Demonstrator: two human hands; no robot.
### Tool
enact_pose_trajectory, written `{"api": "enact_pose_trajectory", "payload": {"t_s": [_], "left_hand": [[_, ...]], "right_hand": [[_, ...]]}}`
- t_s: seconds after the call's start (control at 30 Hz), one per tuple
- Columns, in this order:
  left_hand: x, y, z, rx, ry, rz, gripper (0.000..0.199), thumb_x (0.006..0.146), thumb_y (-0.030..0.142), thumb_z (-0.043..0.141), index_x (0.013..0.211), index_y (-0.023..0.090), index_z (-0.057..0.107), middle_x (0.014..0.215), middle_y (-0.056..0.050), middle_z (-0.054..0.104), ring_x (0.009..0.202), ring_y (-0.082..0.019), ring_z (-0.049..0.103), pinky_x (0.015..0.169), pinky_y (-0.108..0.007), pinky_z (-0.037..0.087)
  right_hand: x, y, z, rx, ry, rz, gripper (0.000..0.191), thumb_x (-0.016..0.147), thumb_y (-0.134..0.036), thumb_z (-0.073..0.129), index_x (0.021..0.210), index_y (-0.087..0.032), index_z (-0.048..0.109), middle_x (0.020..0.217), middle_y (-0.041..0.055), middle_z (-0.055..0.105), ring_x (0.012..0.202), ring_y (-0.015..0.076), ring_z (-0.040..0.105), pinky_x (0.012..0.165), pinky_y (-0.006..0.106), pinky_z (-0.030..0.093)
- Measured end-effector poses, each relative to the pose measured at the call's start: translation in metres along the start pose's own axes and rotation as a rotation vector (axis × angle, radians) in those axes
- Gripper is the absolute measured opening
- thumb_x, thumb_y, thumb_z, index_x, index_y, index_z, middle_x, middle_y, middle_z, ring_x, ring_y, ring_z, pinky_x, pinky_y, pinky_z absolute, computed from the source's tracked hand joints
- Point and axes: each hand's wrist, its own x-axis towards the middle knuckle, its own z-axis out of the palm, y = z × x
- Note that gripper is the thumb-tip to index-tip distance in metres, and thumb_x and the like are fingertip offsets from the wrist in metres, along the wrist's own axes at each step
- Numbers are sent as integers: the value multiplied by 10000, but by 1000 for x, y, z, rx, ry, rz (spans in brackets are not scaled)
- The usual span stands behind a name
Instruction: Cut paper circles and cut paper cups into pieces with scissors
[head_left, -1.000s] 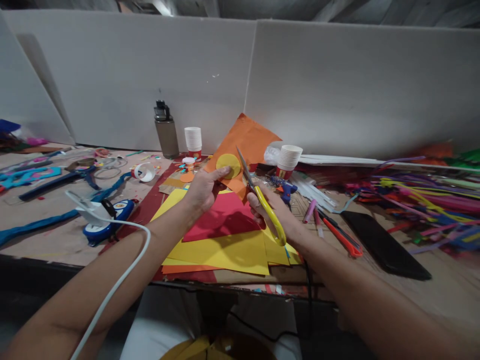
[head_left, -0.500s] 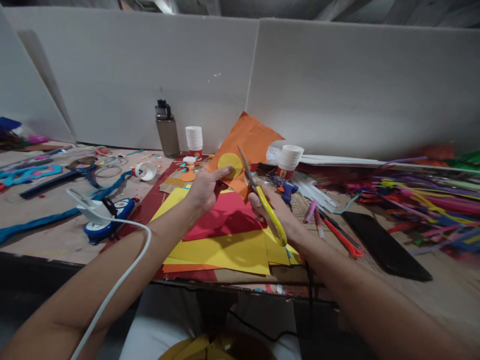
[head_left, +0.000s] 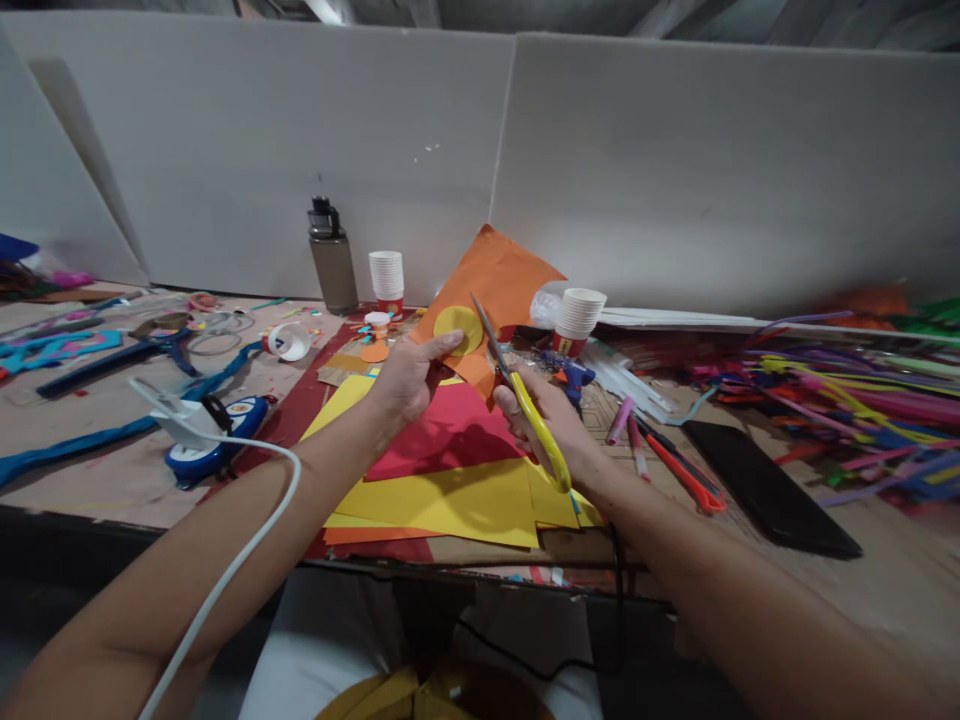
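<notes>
My left hand (head_left: pixel 411 378) pinches an orange sheet of paper (head_left: pixel 504 270) together with a yellow paper circle (head_left: pixel 459 330) that lies flat on it, thumb on the circle. In my right hand (head_left: pixel 551 410) are yellow-handled scissors (head_left: pixel 541 430), fingers wrapped round the handles. The blades point up and away, across the orange sheet just right of the circle. Whether the blades are parted is hard to make out. Below both hands lie a red sheet (head_left: pixel 442 440) and several yellow sheets (head_left: pixel 457 505), stacked on the table.
Paper cup stacks (head_left: pixel 579 318) and a water bottle (head_left: pixel 333 262) stand at the back. A black phone (head_left: pixel 772 490), an orange-handled cutter (head_left: pixel 686 475) and many pipe cleaners (head_left: pixel 862 400) lie on the right. At left are a blue power strip (head_left: pixel 217 445) and a white cable (head_left: pixel 247 550) crossing my left forearm.
The view has shifted very slightly. Both hands, the scissors, the orange sheet and the yellow circle keep nearly the same positions.
</notes>
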Motion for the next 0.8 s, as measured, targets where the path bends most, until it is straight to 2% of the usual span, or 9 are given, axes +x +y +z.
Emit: {"api": "enact_pose_trajectory", "payload": {"t_s": [0.23,0.37,0.67,0.8], "left_hand": [[-2,-3,1,17,-53,-10,292,560,162,801,821,154,670,749,-9,708,782,-158,679,633,-226,535],[-3,-3,3,13,-47,-12,286,560,146,796,813,153,663,772,-7,714,763,-139,675,674,-221,534],[-3,3,4,13,-88,-27,267,567,100,770,807,152,665,842,-24,725,845,-161,683,755,-250,552],[-4,4,4,36,-116,-20,254,580,124,766,810,155,662,858,-38,727,880,-190,682,741,-276,559]], "right_hand": [[0,-5,-4,-5,-42,-20,407,871,-577,480,1048,-210,486,642,-51,393,521,98,377,491,231,348],[0,-4,-4,-5,-41,-34,416,873,-578,476,1070,-213,495,646,-48,396,517,96,365,487,230,346],[0,-2,-5,-19,-22,-16,420,844,-630,481,971,-230,503,636,-46,399,515,104,382,491,237,359],[-1,-2,-5,-21,-19,-15,412,837,-627,496,939,-228,500,632,-46,399,518,105,393,494,239,365]]}}
